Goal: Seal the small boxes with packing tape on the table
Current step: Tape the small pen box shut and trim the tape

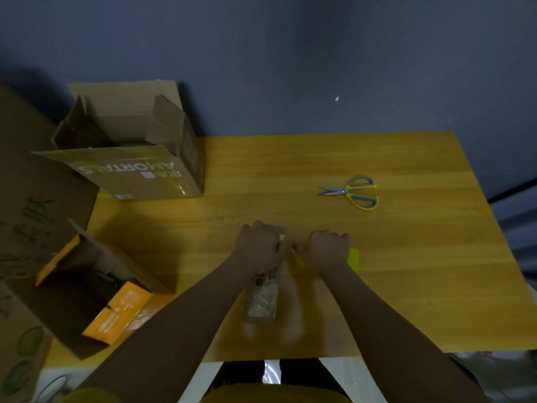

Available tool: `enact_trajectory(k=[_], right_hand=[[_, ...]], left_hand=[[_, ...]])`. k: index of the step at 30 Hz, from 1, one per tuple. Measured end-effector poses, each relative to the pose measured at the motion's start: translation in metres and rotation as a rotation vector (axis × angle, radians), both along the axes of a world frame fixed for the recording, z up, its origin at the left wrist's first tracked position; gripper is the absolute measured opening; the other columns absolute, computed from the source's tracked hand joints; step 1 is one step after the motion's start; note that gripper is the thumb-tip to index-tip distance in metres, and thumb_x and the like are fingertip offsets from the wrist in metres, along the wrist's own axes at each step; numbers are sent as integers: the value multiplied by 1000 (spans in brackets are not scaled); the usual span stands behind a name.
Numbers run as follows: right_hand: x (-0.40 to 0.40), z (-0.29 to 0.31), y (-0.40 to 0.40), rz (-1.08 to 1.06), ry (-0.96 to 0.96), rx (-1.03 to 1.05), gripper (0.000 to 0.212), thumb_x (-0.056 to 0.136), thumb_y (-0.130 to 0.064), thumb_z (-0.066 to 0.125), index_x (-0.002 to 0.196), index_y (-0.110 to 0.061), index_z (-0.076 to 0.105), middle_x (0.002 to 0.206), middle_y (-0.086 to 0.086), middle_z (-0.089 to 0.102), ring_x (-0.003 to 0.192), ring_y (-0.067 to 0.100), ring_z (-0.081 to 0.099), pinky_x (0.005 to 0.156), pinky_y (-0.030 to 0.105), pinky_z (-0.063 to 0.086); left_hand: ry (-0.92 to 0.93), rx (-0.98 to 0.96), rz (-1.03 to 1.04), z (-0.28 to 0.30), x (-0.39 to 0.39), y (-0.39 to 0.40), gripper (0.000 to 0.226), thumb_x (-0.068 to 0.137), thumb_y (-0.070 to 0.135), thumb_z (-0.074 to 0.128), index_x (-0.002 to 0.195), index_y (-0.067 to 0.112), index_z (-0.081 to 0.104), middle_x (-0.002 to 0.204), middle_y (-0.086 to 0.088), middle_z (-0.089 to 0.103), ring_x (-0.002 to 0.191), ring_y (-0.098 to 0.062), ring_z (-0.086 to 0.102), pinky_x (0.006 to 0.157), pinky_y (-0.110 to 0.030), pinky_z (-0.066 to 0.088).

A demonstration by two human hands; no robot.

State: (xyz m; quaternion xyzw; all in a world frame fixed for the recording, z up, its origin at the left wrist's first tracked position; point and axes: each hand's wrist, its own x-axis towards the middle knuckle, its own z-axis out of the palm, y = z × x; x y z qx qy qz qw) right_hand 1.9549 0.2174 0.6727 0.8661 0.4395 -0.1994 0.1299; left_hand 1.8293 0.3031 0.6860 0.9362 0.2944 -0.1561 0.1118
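Table [406, 257]: wood top, under both hands; bears everything listed here.
Big carton [136, 170]: far left of the left hand, at the table's back edge. Flaps up, mouth open; prob. a bin for stock or finished pcs, can't tell which.
Open carton w/ orange packs [87, 286]: near left of the left hand, tipped on its side, mouth toward the person. Orange packs [116, 318] spill at the mouth, so likely supply kept within a short reach.
Small box [263, 295]: the task item; long, clear-looking, lies on the table directly under and behind the left hand, long axis running toward the person. Far end hidden by the hand; tape on it not discernible.
Left hand [258, 248]: fingers curled over the box's far end, clamped on it. Judged: pins the box so it won't slide while tape is drawn across.
Right hand [329, 251]: just right of the left hand, knuckles up, fingers closed round a yellow-green tape holder [354, 257]. Only its edges show; roll itself not visible.
Scissors [353, 191]: beyond and right of the right hand, well apart, blades together, pointing left. Untouched; parked on the cutting-hand side for a quick grab.
Step, judged: laying tape at the box's far end.
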Motion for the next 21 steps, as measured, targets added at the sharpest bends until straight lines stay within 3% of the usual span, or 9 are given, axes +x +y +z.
enact_trajectory(k=[5,8,9,11,12,15,17,21], right_hand=[[5,-1,1,-18,24,22,62,92,-65,38,115,-13,62,118,8,64,113,27,58,100,40,32],[5,-2,0,22,22,18,60,93,-63,37,117,-13,62,119,8,63,113,28,57,100,41,32],[5,-3,0,32,21,16,60,94,-63,37,118,-14,61,119,7,63,113,28,58,100,41,32],[5,-4,-1,42,16,12,59,94,-62,37,117,-14,61,118,7,64,113,27,58,101,41,32],[5,-4,-1,47,14,13,58,94,-61,38,118,-14,61,119,7,64,114,27,58,101,41,32],[8,-3,0,55,32,4,59,93,-62,39,119,-14,60,121,7,62,116,28,56,102,42,31],[14,-2,-1,62,68,4,67,91,-68,37,120,-13,60,121,9,62,115,29,57,100,41,33],[43,0,-23,-25,262,86,76,83,-79,38,121,-17,63,120,5,64,113,27,58,91,37,45]], left_hand=[[-88,107,195,-15,7,-16,39,102,37,30,109,15,61,110,-6,60,110,-26,51,82,-39,43],[-119,188,281,-25,-5,-25,31,92,41,43,102,14,54,99,-12,57,89,-32,58,59,-38,50],[-132,221,281,-28,-6,-29,29,91,40,51,108,16,54,105,-14,58,93,-33,58,58,-39,53],[-145,106,316,-32,0,-34,39,93,36,57,129,22,49,135,-15,44,122,-36,45,73,-47,55],[-107,18,355,-33,3,-36,48,97,41,49,141,26,36,150,-13,25,135,-34,30,84,-49,53],[-46,-154,452,-30,5,-40,71,95,63,24,152,32,-5,159,-1,-19,146,-29,-2,99,-49,44],[-74,-191,467,-32,-1,-40,75,93,66,23,151,35,-12,157,-4,-27,146,-31,-4,100,-49,42],[-163,-215,454,-31,-9,-36,73,93,63,29,151,38,-7,158,-10,-23,142,-37,12,100,-48,39]])
